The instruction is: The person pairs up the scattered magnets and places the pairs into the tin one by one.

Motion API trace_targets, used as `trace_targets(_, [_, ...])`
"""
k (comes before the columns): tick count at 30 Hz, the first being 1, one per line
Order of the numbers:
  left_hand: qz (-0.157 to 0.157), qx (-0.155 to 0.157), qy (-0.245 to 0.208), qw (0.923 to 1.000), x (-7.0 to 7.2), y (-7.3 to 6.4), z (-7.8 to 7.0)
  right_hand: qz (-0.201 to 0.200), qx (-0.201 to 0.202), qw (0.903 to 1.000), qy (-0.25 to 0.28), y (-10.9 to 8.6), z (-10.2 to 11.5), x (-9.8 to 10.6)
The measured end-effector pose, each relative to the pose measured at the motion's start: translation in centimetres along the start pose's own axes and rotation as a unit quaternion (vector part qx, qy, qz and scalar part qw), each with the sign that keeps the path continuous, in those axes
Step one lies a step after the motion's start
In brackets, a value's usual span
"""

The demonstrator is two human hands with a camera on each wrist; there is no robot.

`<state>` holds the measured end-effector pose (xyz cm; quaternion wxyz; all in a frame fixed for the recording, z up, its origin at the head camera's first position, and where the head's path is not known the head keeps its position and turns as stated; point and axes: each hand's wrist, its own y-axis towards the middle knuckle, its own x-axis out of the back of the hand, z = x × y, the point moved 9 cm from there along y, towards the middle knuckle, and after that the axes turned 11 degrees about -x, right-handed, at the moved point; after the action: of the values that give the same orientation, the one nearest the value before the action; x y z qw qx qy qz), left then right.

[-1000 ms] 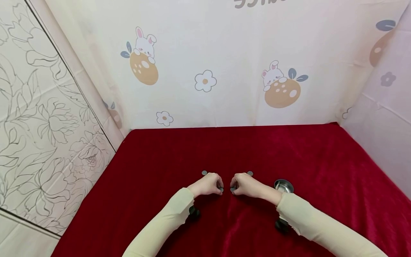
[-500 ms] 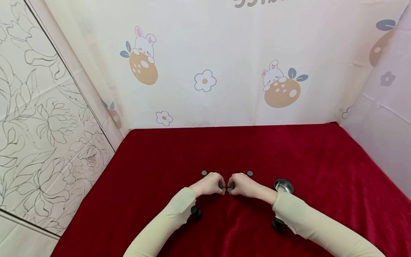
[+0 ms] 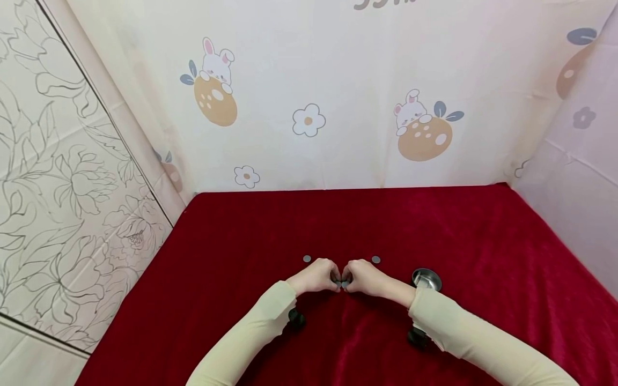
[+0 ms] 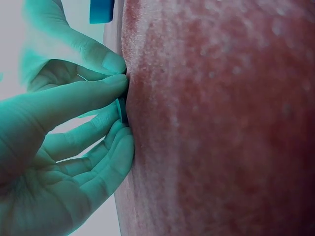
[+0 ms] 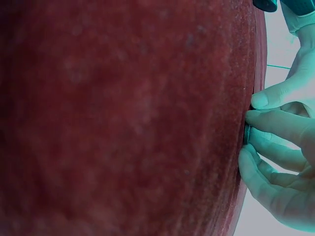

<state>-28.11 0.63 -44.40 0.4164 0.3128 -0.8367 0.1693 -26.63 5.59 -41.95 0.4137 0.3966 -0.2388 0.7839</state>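
Note:
Over the red cloth (image 3: 270, 230), my left hand (image 3: 316, 275) and right hand (image 3: 367, 277) meet thumb to thumb at the middle. Each pinches a small grey round disc between thumb and fingers, low against the cloth. The right hand's disc (image 3: 345, 284) shows between the fingertips in the head view, close to the left one. In the left wrist view a dark disc (image 4: 121, 109) stands on edge behind the thumb; the right wrist view shows a disc (image 5: 247, 134) much the same way. Fingers cover most of both discs. Two more grey discs lie flat behind the hands, one left (image 3: 307, 259), one right (image 3: 376, 259).
A shiny round metal dish (image 3: 427, 279) stands by the right forearm, partly hidden by the sleeve. Dark wrist devices hang under the left sleeve (image 3: 296, 318) and the right sleeve (image 3: 417, 338). A printed curtain (image 3: 357, 155) rises behind the cloth's far edge.
Both hands have slid inward, the left one rightward and the right one leftward, closing the gap between their pinched discs. The two loose discs and the dish have stayed put.

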Motion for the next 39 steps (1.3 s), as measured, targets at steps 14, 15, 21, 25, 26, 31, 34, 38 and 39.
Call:
trace_targets(14, [0.008,0.005,0.013,0.9999,-0.1,0.1,-0.1,0.011,-0.005,0.9994,0.033,-0.6,-0.2,0.6])
trace_targets(15, [0.01,0.008,0.016,0.9998,-0.1,0.0,-0.1,0.01,-0.006,0.9992,0.037,-0.8,-0.2,0.8])
trace_targets(21, [0.018,0.006,0.036,0.9992,-0.1,-0.2,-0.7,-0.02,0.002,0.9993,0.031,-2.4,-0.2,2.5])
trace_targets(25, [0.018,-0.01,0.045,0.9988,-0.1,-0.3,-1.2,-0.039,0.01,0.9985,0.037,-3.7,-0.2,3.6])
trace_targets(26, [0.018,-0.016,0.047,0.9986,-0.2,-0.3,-1.3,-0.044,0.009,0.9982,0.039,-4.1,-0.3,3.9])
trace_targets(31, [0.02,-0.042,0.057,0.9972,-0.4,-0.2,-1.7,-0.071,-0.006,0.9967,0.039,-5.5,-0.9,5.1])
trace_targets(34, [0.023,-0.048,0.066,0.9964,-0.5,0.0,-1.8,-0.092,-0.014,0.9952,0.032,-6.3,-1.3,5.8])
trace_targets(38, [0.027,-0.049,0.082,0.995,-0.7,0.1,-1.9,-0.126,-0.015,0.9917,0.023,-7.4,-2.0,7.0])
trace_targets(39, [0.028,-0.049,0.086,0.9947,-0.7,0.1,-2.0,-0.134,-0.015,0.9906,0.02,-7.7,-2.1,7.2])
